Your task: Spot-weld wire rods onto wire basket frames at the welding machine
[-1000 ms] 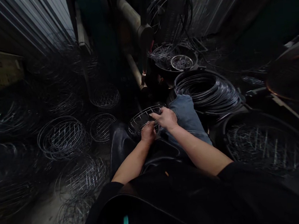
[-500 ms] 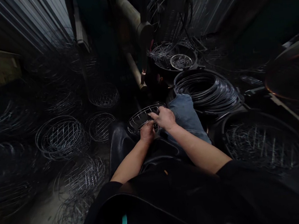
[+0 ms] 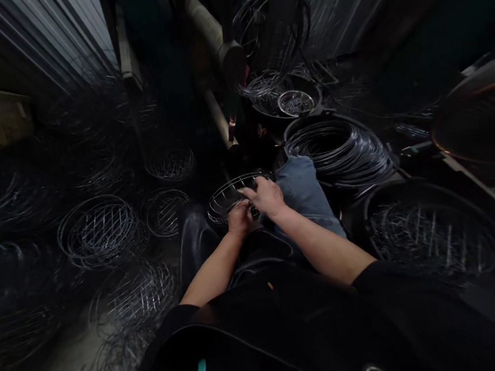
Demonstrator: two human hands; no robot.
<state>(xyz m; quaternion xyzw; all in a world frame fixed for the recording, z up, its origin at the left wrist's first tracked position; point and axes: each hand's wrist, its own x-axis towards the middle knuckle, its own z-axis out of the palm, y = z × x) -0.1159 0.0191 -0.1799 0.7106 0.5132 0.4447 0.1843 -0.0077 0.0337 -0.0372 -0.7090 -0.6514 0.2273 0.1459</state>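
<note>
Holding steady at the lap's far edge, the wire basket sits as before, only the view drifting! Left hand pinches its near rim; right hand bends over its right side, thumb outstretched, grip unclear. Rightward, one tub holds coiled wire, another tub tangled wirework.

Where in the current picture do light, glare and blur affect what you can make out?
Head view: dim overall, with the corrugated wall among the palest areas; head view: highlights streak the wire coil; head view: wire piles at far left look smeared; head view: both hands stand out against darkness.
</note>
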